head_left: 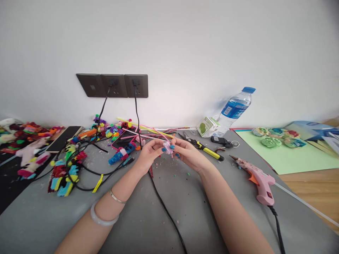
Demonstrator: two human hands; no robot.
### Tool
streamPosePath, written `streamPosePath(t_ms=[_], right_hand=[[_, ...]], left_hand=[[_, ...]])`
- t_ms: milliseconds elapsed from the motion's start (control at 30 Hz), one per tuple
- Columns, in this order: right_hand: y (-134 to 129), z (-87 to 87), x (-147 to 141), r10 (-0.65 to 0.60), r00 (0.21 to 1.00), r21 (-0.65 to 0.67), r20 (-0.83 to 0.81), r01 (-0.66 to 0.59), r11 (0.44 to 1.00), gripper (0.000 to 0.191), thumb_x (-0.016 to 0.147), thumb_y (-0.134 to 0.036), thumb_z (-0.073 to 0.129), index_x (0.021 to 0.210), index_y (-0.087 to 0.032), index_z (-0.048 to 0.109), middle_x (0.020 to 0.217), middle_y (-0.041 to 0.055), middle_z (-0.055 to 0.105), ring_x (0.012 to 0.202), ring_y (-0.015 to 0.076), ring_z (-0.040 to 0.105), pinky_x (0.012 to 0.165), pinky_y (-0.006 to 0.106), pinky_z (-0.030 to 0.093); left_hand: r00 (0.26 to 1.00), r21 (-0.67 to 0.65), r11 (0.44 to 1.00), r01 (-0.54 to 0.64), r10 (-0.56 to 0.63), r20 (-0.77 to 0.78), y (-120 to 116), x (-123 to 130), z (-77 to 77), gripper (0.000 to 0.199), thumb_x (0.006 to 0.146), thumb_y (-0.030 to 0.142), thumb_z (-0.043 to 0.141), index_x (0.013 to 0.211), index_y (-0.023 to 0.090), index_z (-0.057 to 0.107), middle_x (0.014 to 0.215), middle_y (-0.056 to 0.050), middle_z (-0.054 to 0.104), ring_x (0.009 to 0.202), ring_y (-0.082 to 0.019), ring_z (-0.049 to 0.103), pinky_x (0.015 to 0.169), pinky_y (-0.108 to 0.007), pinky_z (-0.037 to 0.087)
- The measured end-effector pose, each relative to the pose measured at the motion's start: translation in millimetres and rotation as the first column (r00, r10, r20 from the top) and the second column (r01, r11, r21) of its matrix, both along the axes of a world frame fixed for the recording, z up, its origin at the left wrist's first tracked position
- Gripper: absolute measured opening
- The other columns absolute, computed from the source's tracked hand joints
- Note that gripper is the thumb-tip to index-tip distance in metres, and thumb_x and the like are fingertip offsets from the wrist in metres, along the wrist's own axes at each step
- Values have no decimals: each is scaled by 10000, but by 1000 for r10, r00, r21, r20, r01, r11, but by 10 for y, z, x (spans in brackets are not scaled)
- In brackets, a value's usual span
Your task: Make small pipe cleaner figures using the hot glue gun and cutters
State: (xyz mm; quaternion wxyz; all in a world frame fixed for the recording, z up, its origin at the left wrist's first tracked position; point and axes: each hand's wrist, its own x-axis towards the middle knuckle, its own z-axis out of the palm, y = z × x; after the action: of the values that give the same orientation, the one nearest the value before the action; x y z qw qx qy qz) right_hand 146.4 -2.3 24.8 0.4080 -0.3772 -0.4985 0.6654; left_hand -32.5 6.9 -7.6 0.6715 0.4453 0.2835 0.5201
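Note:
Between the fingertips of both hands is a small pale lilac fuzzy piece (pixel 167 147), held above the middle of the grey table (pixel 169 218). My left hand (pixel 150 152) pinches its left side. My right hand (pixel 186 152), with blue nails showing, grips it from the right, thumb and fingers pressed together. Long pink and yellow stems (pixel 148 131) lie just behind the hands, some passing close to the fingers. Whether any stem is joined to the lilac piece cannot be made out.
Yellow-handled pliers (pixel 212 152), a green box (pixel 208 127), a water bottle (pixel 235 109) and a key fob (pixel 219 140) stand or lie behind on the right. A pink glue gun (pixel 261 181) lies nearer. Fuzzy pieces (pixel 62 176) and black cables (pixel 161 203) lie left and centre.

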Motion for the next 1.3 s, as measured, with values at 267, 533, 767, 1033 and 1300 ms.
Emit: streamPosePath(t_ms=[267, 533, 767, 1033, 1300], right_hand=[[-14, 37, -55, -43, 999, 94, 28, 40, 995, 450, 698, -527, 805, 690, -210, 486, 726, -28, 493, 630, 111, 405, 560, 247, 340], [7, -50, -87, -110, 994, 222, 26, 102, 970, 325, 778, -464, 757, 760, -212, 552, 743, -21, 542, 665, 128, 473, 545, 252, 384], [3, -74, -128, -159, 987, 266, -7, 155, 951, 294, 797, -433, 749, 791, -206, 562, 767, -8, 561, 699, 134, 515, 510, 233, 387], [11, -109, -137, -190, 982, 326, 7, 178, 928, 273, 789, -424, 763, 826, -209, 599, 814, 3, 598, 719, 139, 560, 534, 236, 413], [20, -132, -141, -231, 973, 390, 7, 210, 896, 250, 786, -422, 771, 841, -208, 654, 835, 25, 631, 743, 159, 592, 508, 239, 441]], left_hand=[[1000, 46, 999, -15, 16, -26, 24, -17, -18, 256, 692, 338, 868, 849, 179, 744, 792, -32, 724, 785, -167, 659, 779, -282, 490], [988, 65, 989, -134, 138, -64, 6, 2, 23, 292, 623, 356, 901, 726, 175, 696, 766, -23, 711, 733, -161, 643, 712, -274, 496], [978, 136, 978, -160, 176, -115, -1, -17, 46, 306, 654, 394, 873, 817, 175, 733, 843, -50, 750, 808, -195, 692, 764, -306, 542], [971, 182, 969, -169, 195, -137, 18, -34, 26, 271, 683, 365, 854, 846, 179, 743, 881, -56, 765, 835, -196, 710, 779, -311, 566], [965, 273, 946, -175, 220, -144, 41, -55, -10, 210, 722, 328, 828, 859, 186, 757, 902, -55, 762, 882, -207, 710, 814, -330, 564]])
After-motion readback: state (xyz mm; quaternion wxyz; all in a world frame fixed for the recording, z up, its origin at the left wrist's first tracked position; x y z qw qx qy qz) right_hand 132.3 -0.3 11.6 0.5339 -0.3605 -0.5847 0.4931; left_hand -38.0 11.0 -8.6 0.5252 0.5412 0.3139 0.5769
